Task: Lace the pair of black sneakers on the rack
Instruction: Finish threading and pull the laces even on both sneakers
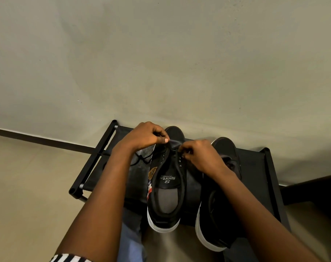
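Two black sneakers with white soles stand toe-to-wall on a low black rack [259,167]. The left sneaker [167,188] shows a grey insole and printed tongue. My left hand [144,136] pinches the black lace [173,142] above its eyelets. My right hand [198,156] pinches the lace's other part at the right eyelet row. The lace runs taut between both hands. The right sneaker [217,214] lies beside it, partly hidden by my right forearm. A loose length of black lace [142,158] trails on the rack at the left.
The rack stands against a beige wall [161,63] with a dark skirting strip [47,139]. Beige floor [28,186] lies to the left. My knee in blue jeans [131,241] is under the rack's front edge. A dark object [312,188] sits at the right.
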